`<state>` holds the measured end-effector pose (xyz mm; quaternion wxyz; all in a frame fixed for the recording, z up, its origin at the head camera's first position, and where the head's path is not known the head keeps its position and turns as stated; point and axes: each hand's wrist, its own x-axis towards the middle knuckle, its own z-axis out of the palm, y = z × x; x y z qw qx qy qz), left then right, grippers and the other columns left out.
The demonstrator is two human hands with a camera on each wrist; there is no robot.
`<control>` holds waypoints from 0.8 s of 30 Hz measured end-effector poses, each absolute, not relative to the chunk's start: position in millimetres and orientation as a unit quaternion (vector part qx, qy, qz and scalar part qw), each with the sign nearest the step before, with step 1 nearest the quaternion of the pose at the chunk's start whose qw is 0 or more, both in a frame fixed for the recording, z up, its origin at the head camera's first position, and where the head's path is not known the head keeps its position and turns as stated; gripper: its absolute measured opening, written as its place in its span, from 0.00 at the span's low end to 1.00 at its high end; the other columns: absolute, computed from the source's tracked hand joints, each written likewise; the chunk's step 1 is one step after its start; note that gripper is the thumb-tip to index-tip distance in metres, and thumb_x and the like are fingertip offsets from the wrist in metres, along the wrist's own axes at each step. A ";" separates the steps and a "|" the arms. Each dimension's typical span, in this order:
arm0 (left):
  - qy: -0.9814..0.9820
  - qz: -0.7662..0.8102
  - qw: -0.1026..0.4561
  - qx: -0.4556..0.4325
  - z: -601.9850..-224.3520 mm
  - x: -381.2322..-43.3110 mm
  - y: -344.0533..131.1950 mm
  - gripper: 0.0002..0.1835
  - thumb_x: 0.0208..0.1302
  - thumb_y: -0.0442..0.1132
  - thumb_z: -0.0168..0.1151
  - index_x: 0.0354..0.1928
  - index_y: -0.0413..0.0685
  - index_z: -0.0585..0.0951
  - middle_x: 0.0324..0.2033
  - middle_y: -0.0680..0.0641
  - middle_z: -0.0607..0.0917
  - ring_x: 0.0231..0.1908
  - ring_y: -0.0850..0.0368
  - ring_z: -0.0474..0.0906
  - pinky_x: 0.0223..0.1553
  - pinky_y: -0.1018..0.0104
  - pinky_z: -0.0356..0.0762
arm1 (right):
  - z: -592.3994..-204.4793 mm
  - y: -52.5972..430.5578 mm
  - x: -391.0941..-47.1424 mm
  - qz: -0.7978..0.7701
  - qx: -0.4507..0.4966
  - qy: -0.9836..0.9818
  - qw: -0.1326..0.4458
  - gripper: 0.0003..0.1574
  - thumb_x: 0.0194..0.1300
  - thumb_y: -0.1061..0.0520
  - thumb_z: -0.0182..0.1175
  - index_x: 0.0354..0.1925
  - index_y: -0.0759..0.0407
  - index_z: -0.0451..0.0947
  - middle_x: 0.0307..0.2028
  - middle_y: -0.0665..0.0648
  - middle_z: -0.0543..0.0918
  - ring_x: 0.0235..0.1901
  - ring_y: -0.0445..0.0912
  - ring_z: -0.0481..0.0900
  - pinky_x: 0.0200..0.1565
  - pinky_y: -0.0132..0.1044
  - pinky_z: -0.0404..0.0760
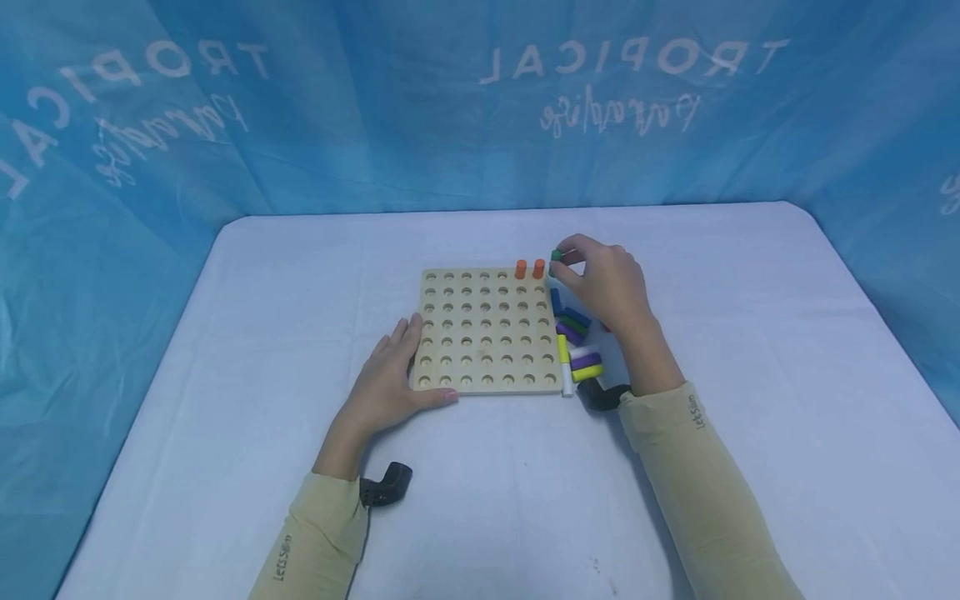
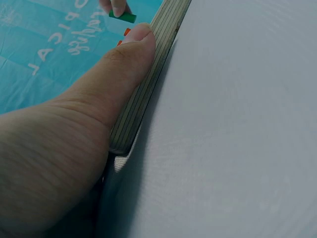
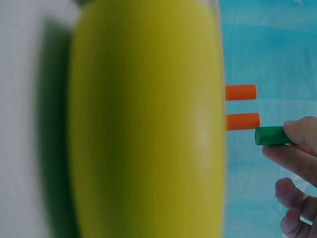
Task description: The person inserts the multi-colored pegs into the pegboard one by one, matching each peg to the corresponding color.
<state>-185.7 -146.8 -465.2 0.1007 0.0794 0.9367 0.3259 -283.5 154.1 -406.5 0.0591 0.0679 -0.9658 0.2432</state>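
Observation:
A square wooden pegboard (image 1: 486,333) with rows of round holes lies flat on the table. Two orange pegs (image 1: 529,269) stand upright at the right end of its far row. My left hand (image 1: 386,379) rests at the near left corner, fingers along the left side; its thumb (image 2: 124,64) lies straight against the near edge. Between thumb and fingers, my right hand (image 1: 611,279) pinches a green peg (image 3: 271,136) above the table, just right of the orange pegs. Loose blue, green and purple pegs (image 1: 572,325) lie beside the board, below this hand.
Nearer along the board's right side lie yellow, white and purple pegs (image 1: 587,364). One yellow peg (image 3: 148,124) fills much of the right wrist view. A red piece (image 1: 606,327) shows partly behind the right wrist. Blue printed cloth (image 1: 450,108) hangs behind the white table (image 1: 315,283).

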 end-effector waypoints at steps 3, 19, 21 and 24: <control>0.937 0.326 0.101 0.078 -464.7 -185.6 -146.2 0.71 0.42 0.68 0.75 0.80 0.51 0.42 0.79 0.45 0.45 0.80 0.47 0.39 0.79 0.46 0.38 | -407.3 151.4 -284.2 0.247 0.078 -0.964 0.066 0.20 0.69 0.47 0.62 0.55 0.53 0.79 0.49 0.56 0.88 0.41 0.54 0.84 0.42 0.48 0.81; 0.937 0.326 0.104 0.078 -466.1 -187.3 -147.5 0.72 0.42 0.69 0.75 0.80 0.51 0.41 0.79 0.47 0.44 0.80 0.49 0.38 0.79 0.48 0.38 | -404.1 144.8 -283.6 0.267 0.099 -0.956 0.069 0.19 0.68 0.46 0.63 0.53 0.52 0.79 0.48 0.55 0.89 0.38 0.51 0.86 0.33 0.41 0.79; 0.936 0.327 0.107 0.074 -465.9 -187.2 -147.2 0.72 0.42 0.70 0.75 0.80 0.53 0.41 0.80 0.47 0.44 0.80 0.50 0.37 0.79 0.48 0.38 | -402.0 143.5 -282.6 0.269 0.097 -0.956 0.060 0.19 0.69 0.46 0.62 0.54 0.52 0.78 0.49 0.54 0.89 0.36 0.50 0.85 0.34 0.40 0.78; 0.936 0.327 0.107 0.075 -466.4 -187.3 -147.1 0.72 0.42 0.70 0.75 0.80 0.52 0.41 0.80 0.47 0.44 0.80 0.49 0.37 0.79 0.47 0.38 | -398.9 141.0 -280.9 0.272 0.094 -0.957 0.046 0.19 0.70 0.46 0.61 0.55 0.51 0.78 0.50 0.54 0.88 0.35 0.49 0.83 0.33 0.40 0.77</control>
